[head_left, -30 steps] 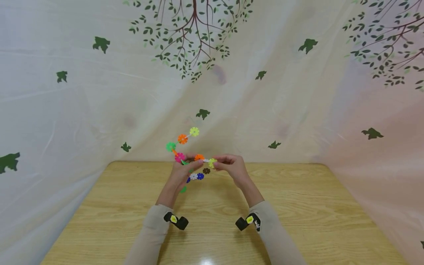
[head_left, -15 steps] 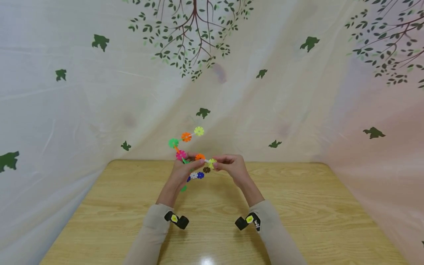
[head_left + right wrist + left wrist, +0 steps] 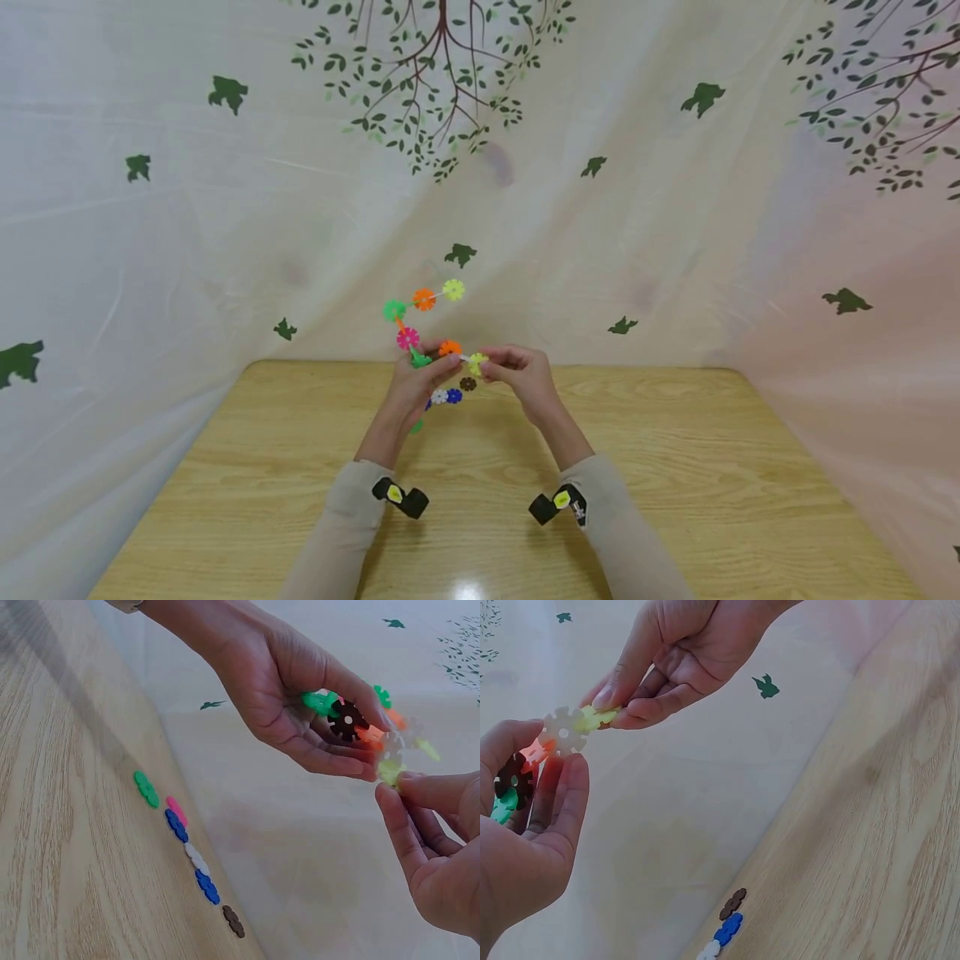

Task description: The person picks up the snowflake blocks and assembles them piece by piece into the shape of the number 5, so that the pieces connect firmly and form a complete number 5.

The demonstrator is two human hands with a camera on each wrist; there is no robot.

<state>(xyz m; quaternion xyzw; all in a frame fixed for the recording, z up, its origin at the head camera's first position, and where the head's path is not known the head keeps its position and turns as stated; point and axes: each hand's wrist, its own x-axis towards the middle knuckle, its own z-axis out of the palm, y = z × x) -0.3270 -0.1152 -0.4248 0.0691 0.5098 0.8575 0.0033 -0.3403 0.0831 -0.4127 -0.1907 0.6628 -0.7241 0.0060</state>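
A chain of notched plastic snowflake discs is held up above the table. My left hand [image 3: 411, 383] grips it between thumb and fingers, around an orange disc [image 3: 535, 753] and a brown disc [image 3: 346, 720]. From this grip the chain's other arm rises through a pink disc [image 3: 408, 337], a green disc [image 3: 394, 311] and another orange one [image 3: 423, 299] to a yellow end disc [image 3: 453, 290]. My right hand [image 3: 528, 379] pinches a second yellow disc [image 3: 598, 718] with thumb and fingertips. That disc meets a whitish translucent disc [image 3: 565, 730] just beyond the left fingertips.
On the wooden table [image 3: 675, 467], loose discs lie in a rough row below the hands: green [image 3: 146, 789], pink [image 3: 176, 811], white [image 3: 197, 859], brown [image 3: 233, 921] and two blue ones [image 3: 208, 886]. A pale printed cloth [image 3: 570, 275] hangs behind the table's far edge.
The chain's free arm has swung upward, its yellow end also a little to the right. My right hand has shifted slightly up and left; both hands keep their grips.
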